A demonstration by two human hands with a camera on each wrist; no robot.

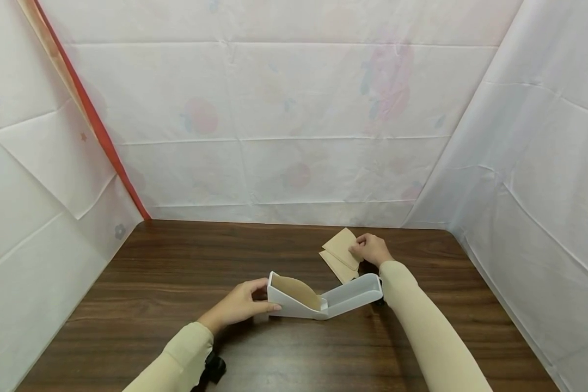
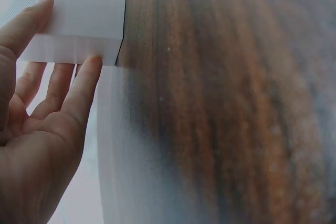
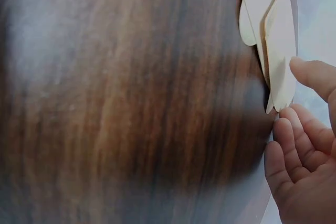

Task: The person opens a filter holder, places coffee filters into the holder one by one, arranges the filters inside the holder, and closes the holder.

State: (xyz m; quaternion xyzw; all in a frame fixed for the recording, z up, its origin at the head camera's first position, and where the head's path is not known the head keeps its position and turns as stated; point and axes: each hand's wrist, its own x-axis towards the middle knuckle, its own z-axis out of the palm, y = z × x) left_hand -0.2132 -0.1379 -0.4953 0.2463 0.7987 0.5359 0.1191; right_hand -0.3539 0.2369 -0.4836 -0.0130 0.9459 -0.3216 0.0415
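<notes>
A white box with a hinged lid folded out to the right stands on the table. Brown paper, apparently coffee filters, stands inside it with a rounded top edge. My left hand holds the box's left end, thumb on the near side; the left wrist view shows the fingertips against its end wall. Behind the lid lie several loose paper filters, overlapping. My right hand is at their right edge. In the right wrist view, its thumb and fingertips are spread apart, right at the filters' edge.
The dark wood-grain table carries all of this. White patterned cloth hangs behind and at both sides, with a red strip at the left corner. The open lid lies between my right forearm and the box body.
</notes>
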